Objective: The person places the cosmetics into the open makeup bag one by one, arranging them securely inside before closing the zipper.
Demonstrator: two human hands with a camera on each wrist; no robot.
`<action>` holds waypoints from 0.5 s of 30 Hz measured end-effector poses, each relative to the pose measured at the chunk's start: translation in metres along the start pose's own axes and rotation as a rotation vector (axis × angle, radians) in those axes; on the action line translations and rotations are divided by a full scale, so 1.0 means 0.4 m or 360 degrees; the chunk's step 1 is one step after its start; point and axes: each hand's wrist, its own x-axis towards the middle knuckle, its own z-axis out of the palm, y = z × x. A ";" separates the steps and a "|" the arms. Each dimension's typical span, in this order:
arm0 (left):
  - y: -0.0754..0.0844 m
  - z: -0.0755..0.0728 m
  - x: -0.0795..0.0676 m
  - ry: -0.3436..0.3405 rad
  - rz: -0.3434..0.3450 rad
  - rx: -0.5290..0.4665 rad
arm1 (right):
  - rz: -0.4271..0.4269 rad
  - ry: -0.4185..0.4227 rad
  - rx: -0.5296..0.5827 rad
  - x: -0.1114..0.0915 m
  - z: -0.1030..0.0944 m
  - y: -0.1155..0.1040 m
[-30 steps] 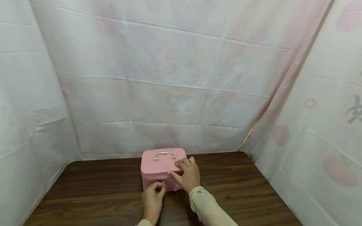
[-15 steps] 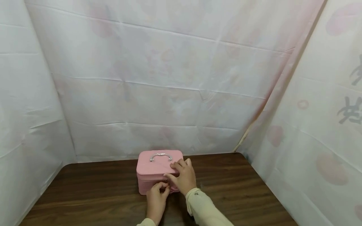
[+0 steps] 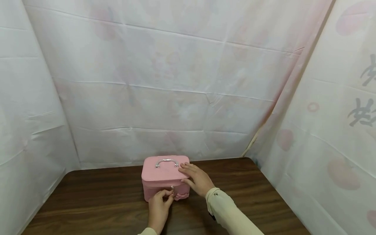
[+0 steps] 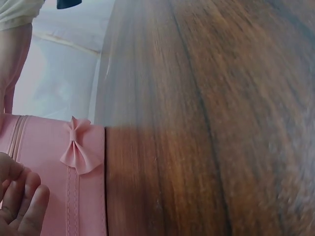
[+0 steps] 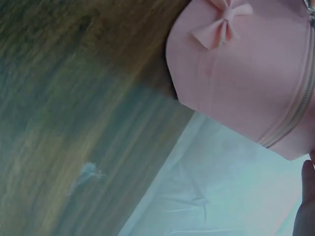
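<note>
A pink vanity case (image 3: 157, 174) with a silver handle (image 3: 166, 160) stands upright on the table, lid down. My left hand (image 3: 158, 206) is at its front, thumb and fingertips pinching the small metal zipper pull (image 3: 172, 187). My right hand (image 3: 200, 181) rests with extended fingers on the right side of the lid, thumb at the lid's front edge. In the right wrist view the zipper (image 5: 299, 110) runs around the case below the lid. A pink bow (image 4: 76, 147) decorates the lower front, right of my left hand.
The dark wood-grain table (image 3: 100, 195) extends to both sides and in front of the case. Pale patterned cloth (image 3: 158, 107) hangs behind the table, with more cloth along the left and right sides.
My left hand has moved the zipper pull rightward along the case's front. My right hand has shifted right and its fingers have straightened, leaving the bow more exposed.
</note>
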 end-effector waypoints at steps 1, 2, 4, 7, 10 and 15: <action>0.000 0.000 0.000 0.0004 0.0002 -0.0005 | -0.0004 0.0016 0.0001 0.000 0.003 0.000; 0.000 0.000 -0.001 0.0008 0.0005 -0.0012 | -0.0013 0.0031 0.0003 0.001 0.005 0.001; 0.001 0.001 -0.003 0.0017 0.0012 -0.0024 | -0.0033 0.0059 0.0003 -0.001 0.006 0.001; -0.001 0.001 -0.009 0.0058 0.0039 -0.0045 | -0.0076 0.0153 -0.0013 -0.004 0.017 -0.003; -0.002 -0.001 -0.016 0.0134 0.0073 -0.0054 | -0.0145 0.0321 -0.0038 -0.010 0.034 -0.015; -0.002 -0.005 -0.019 0.0203 0.0076 -0.0057 | -0.0218 0.0592 -0.0106 -0.017 0.056 -0.032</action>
